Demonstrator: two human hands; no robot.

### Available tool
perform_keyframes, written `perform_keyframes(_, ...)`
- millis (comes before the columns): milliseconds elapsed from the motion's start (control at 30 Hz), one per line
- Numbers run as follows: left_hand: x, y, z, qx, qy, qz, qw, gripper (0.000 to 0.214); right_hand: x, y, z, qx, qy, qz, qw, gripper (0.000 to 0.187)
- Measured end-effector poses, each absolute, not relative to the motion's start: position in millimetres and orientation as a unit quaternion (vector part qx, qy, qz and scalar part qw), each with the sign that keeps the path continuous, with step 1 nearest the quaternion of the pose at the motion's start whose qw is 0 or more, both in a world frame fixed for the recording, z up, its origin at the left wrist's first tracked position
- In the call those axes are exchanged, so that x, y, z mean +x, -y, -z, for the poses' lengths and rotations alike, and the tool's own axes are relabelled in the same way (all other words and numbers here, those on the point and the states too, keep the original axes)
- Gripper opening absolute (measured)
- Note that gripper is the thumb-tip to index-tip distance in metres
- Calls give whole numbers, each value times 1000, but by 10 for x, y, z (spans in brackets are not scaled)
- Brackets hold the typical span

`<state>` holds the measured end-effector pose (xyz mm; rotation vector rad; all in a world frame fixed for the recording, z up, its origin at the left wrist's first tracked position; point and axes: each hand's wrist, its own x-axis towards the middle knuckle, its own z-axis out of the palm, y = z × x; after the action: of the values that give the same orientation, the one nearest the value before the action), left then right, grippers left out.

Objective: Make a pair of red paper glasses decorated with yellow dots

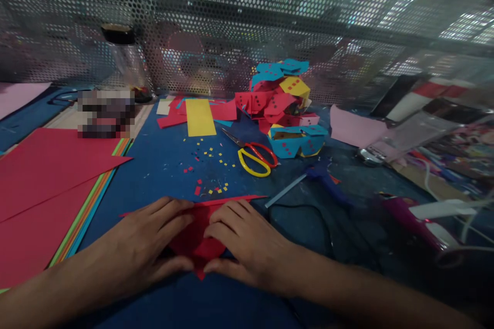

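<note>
A folded sheet of red paper point(198, 231) lies near the front of the blue tabletop, its near corner pointing toward me. My left hand point(154, 236) grips its left side, fingers bent over the far edge and thumb by the near corner. From the right, my right hand point(247, 241) holds the same paper, its fingers curled over the top and the thumb close to my left thumb. Both hands hide much of the sheet. Beyond them lie scissors point(254, 159) with one yellow and one red handle, among tiny paper scraps point(210, 153).
Red sheets point(50, 180) top a coloured paper stack at left. Behind the scissors are a yellow strip point(201, 117) and a pile of dotted paper pieces point(270, 103). A blue glue gun point(328, 182) with a cord lies right. A bottle point(129, 64) stands by the perforated metal panel point(216, 20).
</note>
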<state>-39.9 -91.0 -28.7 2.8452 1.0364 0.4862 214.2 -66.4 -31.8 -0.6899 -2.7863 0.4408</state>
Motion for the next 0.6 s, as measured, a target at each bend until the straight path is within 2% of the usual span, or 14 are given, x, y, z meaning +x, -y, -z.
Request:
perform_keyframes(67, -420, 919, 276, 925, -336, -167, 57, 52, 2130, 649, 336, -242, 951, -145, 129, 35)
perform_keyframes(200, -426, 909, 312, 920, -342, -178, 72, 25, 2130, 616, 374, -249, 940, -135, 190, 40)
perform_keyframes(267, -414, 891, 347, 915, -345, -197, 68, 30, 2146, 608, 364, -240, 936, -132, 219, 48)
perform_keyframes(367, -390, 867, 381, 904, -352, -232, 68, 26, 2178, 604, 320, -211, 941, -128, 229, 53)
perform_keyframes(600, -361, 885, 394, 882, -388, -258, 75, 25, 2146, 602, 364, -283, 922, -157, 212, 18)
